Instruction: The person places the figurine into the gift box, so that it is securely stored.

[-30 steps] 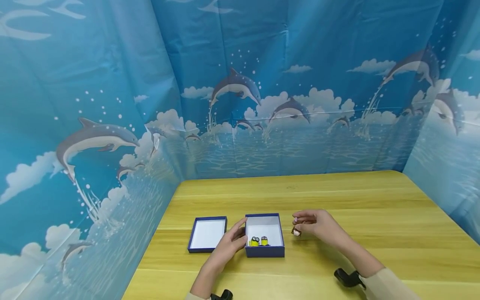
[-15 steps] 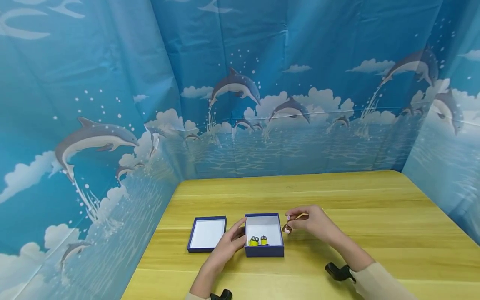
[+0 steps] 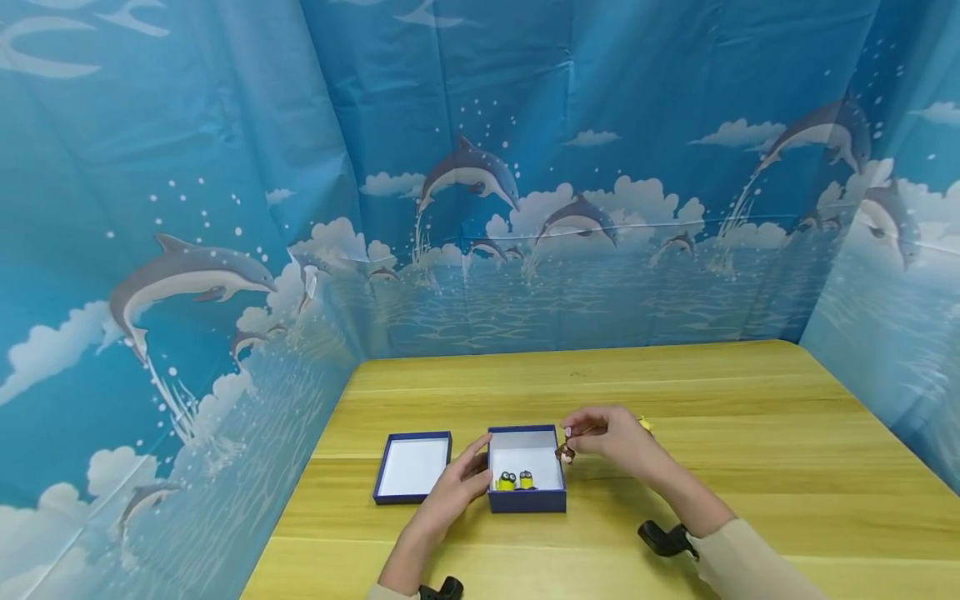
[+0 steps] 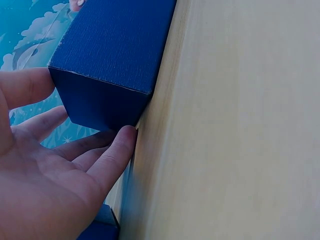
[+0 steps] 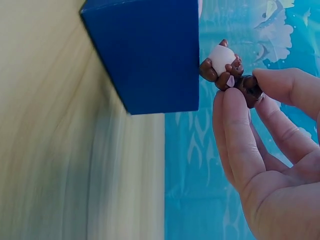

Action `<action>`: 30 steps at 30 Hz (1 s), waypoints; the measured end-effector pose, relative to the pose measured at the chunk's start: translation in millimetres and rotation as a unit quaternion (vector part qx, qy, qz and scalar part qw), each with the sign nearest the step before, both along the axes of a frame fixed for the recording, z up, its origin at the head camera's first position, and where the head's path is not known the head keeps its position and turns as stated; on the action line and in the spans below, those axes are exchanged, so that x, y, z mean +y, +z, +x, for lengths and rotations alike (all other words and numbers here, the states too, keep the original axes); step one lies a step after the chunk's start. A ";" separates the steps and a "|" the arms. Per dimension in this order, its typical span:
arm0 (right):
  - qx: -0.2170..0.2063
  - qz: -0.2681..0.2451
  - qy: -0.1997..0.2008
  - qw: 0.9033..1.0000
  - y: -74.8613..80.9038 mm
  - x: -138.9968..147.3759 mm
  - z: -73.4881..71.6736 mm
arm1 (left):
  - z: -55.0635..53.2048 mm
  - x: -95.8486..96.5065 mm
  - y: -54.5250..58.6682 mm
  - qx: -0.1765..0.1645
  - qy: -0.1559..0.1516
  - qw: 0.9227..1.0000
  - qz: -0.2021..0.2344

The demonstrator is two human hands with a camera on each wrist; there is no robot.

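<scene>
In the head view, a blue box (image 3: 528, 502) with a white inside stands open on the table. Two yellow minion figurines, the left one (image 3: 507, 481) and the right one (image 3: 527, 480), are inside by its front wall. My left hand (image 3: 450, 496) rests against the box's left side, fingers extended along the wall in the left wrist view. My right hand (image 3: 618, 440) pinches a small brown animal figurine (image 5: 222, 65) with a white belly between thumb and fingertips. The figurine overlaps the box's right rim in the head view.
A blue-rimmed lid (image 3: 413, 469) lies left of the box with its white inside up. Partly behind my right hand is a small yellow object (image 3: 646, 425) on the wooden table (image 3: 750, 467). A dolphin-print curtain (image 3: 480, 300) surrounds the table's far sides.
My right hand has moved left with the brown figurine, from beside the box to its right rim. The small yellow object has come into sight behind it. My left hand has stayed at the box.
</scene>
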State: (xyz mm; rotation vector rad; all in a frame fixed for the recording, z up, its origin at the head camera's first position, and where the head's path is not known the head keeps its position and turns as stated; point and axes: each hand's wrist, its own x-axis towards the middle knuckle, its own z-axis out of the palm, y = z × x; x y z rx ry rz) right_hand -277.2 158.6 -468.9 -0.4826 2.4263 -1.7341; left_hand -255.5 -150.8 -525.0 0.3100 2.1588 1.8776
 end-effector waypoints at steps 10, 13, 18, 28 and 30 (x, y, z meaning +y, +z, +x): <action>0.005 0.001 -0.005 1.000 -0.2 -11.6 -3.3 | 0.1 0.2 -0.9 0.001 -0.003 1.000 -0.001; 0.010 0.003 0.004 1.000 -0.2 -14.4 -5.1 | 0.1 0.0 -0.2 0.003 -0.002 1.000 0.000; 0.011 0.002 0.024 1.000 -1.4 -19.7 -8.5 | 0.2 -0.3 0.0 0.003 -0.002 1.000 0.000; 0.058 0.067 0.025 0.996 -6.5 -30.7 -12.8 | -0.3 -0.8 -1.5 0.003 0.001 1.000 -0.002; 0.061 0.075 0.027 0.995 -7.4 -32.3 -13.4 | -0.6 -0.5 -1.5 0.003 0.002 1.000 -0.002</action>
